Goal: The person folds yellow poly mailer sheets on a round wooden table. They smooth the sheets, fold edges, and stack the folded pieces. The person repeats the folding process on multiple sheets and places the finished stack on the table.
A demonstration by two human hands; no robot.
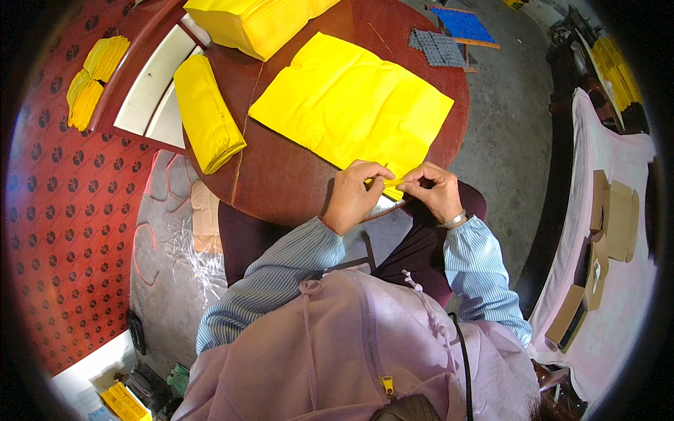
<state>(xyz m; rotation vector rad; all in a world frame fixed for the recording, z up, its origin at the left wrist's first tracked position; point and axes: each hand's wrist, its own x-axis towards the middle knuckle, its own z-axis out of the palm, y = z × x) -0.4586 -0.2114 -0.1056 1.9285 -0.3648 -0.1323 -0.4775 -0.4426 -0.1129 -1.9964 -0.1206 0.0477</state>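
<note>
A large, creased yellow sheet [351, 105], paper or thin cloth, lies flat on the round reddish-brown table [281, 179]. At its near corner, by the table's front edge, the material is gathered into small folds. My left hand [354, 191] pinches this gathered corner between thumb and fingers. Just to the right, my right hand [437, 193] has its thumb and forefinger closed on the same corner. Whatever small thing may be between the fingertips is too tiny to make out. Left of the sheet rests a folded yellow bundle [207, 112].
A thick yellow stack [256, 24] occupies the table's far side. Beyond the right edge are a grey mat [437, 49] and a blue-topped stool [465, 27]. Open cardboard boxes [618, 217] lie on a pale cloth at right. White strings [200, 256] litter the floor at left.
</note>
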